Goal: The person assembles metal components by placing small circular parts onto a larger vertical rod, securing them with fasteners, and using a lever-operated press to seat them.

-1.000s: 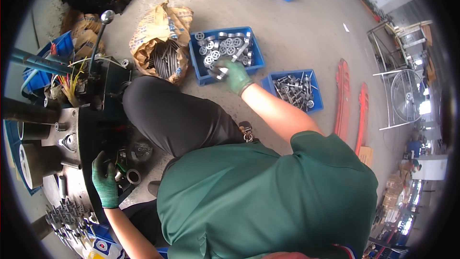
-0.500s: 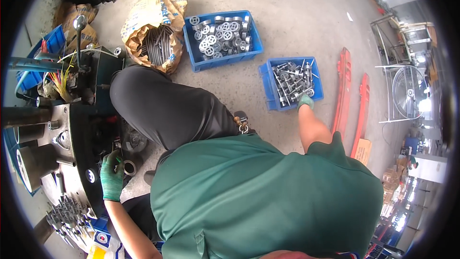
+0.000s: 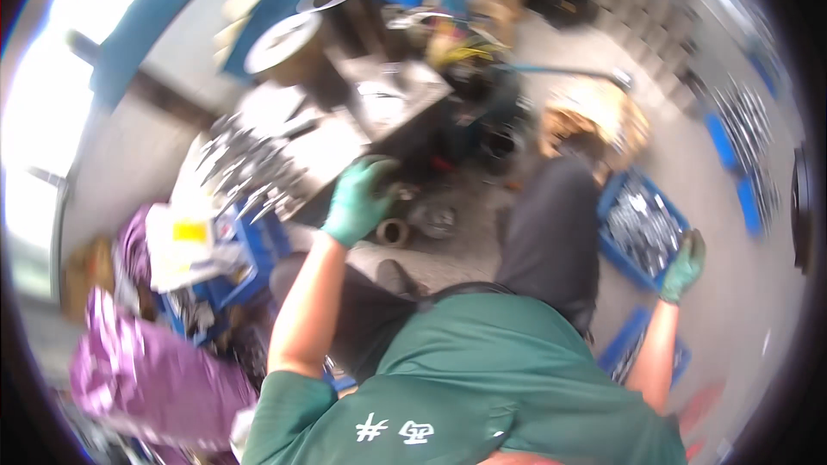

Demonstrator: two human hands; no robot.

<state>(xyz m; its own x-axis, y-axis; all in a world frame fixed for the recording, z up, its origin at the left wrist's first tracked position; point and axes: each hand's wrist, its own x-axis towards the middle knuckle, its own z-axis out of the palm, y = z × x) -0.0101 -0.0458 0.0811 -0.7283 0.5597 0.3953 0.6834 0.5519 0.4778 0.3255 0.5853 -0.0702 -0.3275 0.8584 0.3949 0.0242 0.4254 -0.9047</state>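
Our left hand [image 3: 355,200] is beside the tabletop [image 3: 332,145], our right hand [image 3: 685,269] at the bin [image 3: 622,257]; we cannot tell either's grip.

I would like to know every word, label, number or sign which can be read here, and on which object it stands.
Green shirt: two white marks, which I do not copy out.
White-and-yellow bag: any print is too blurred to read.
Brown paper sack: likewise too blurred.
Blue bin at the right hand: no readable lettering.
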